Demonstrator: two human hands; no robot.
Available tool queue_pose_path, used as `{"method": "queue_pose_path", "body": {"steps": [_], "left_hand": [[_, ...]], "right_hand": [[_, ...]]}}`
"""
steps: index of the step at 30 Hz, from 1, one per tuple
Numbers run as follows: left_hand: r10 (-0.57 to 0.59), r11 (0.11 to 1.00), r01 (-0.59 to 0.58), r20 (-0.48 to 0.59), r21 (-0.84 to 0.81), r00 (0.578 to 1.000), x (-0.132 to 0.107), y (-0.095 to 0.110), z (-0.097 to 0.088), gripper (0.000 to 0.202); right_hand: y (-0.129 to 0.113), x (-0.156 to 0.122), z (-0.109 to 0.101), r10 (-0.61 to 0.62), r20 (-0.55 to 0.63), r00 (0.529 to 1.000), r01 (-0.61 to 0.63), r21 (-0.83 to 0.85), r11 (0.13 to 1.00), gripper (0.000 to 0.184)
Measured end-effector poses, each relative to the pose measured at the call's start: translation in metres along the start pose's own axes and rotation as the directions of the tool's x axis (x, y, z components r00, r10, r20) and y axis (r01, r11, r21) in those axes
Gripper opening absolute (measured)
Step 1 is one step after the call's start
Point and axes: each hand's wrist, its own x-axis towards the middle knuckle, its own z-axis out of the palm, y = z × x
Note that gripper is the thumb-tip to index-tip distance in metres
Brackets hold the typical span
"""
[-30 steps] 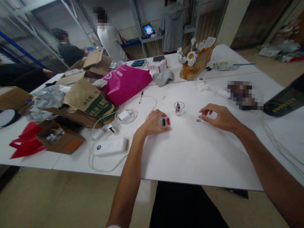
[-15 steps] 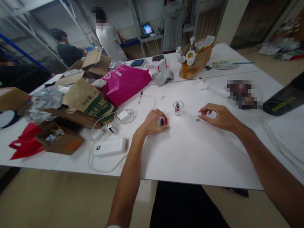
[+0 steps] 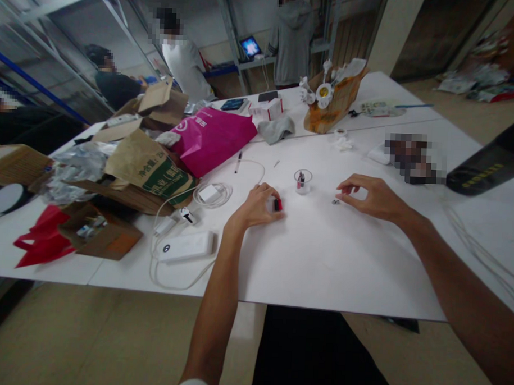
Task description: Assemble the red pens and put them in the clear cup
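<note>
Near the middle of the white table (image 3: 322,262), your left hand (image 3: 256,206) lies palm down with the fingers curled in around a small red-and-black piece (image 3: 277,204). It is closed on that piece, and only the piece's right end shows past your fingertips. Just beyond it, a little to the right, stands a small clear cup (image 3: 302,182), upright, with dark and red bits inside. The cup is apart from both of your hands.

Your right hand (image 3: 370,197) rests on the table to the right of the cup, fingers bent, thumb and forefinger drawn close together. A tiny metal part (image 3: 335,202) lies on the tabletop just beside those fingertips. It is too small to tell whether you touch it or pinch it.

To the left of your left hand, a white power bank (image 3: 185,246) lies flat near the table's near edge, with a white cable looping around it. A coiled cable with a white adapter (image 3: 210,194) lies further back. Beyond these, a brown paper bag (image 3: 150,169) and a magenta bag (image 3: 212,137) lie on their sides, and a pen (image 3: 238,162) lies between the magenta bag and the cup. At the far side, a cardboard box (image 3: 331,102) holds white items. Other people stand and sit beyond the table.
</note>
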Motion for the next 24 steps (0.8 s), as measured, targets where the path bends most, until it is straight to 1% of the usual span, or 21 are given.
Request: {"method": "queue_pose_path", "body": {"steps": [19, 24], "left_hand": [[0.009, 1.0, -0.009, 0.006, 0.004, 1.0, -0.0001, -0.0009, 0.0006, 0.041], [0.001, 1.0, -0.001, 0.006, 0.006, 1.0, -0.0003, -0.0016, 0.0013, 0.045]], "right_hand": [[0.0029, -0.0008, 0.0015, -0.001, -0.008, 1.0, 0.001, 0.001, 1.0, 0.026], [0.0018, -0.0005, -0.0003, -0.005, -0.008, 1.0, 0.005, 0.007, 1.0, 0.026]]}}
